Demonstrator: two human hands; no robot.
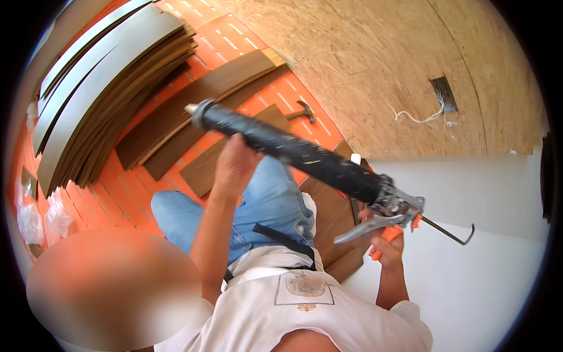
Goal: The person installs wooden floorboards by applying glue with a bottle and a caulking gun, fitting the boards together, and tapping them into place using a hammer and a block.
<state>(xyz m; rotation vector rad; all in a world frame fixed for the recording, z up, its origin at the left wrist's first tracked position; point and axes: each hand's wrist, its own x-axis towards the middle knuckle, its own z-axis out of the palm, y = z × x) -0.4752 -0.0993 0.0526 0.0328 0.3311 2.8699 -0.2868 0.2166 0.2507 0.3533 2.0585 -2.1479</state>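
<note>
Slanting across the middle of the view is a caulking gun (293,154) with a long black barrel, a grey metal trigger and an orange handle. My right hand (388,246) is closed round the handle at its rear end. Up near the front, my left hand (236,161) grips the barrel from below, its fingers partly hidden. The pale nozzle tip (190,109) points to the upper left. Behind the trigger a hooked plunger rod (451,230) sticks out to the right.
Stacked brown floor planks (117,76) lie at the upper left on orange underlay (234,35). Loose planks (199,97) and a hammer (304,112) lie past my knees. White wires (425,117) hang from an opening in the wood-panel wall (375,64). Plastic bags (56,217) sit at left.
</note>
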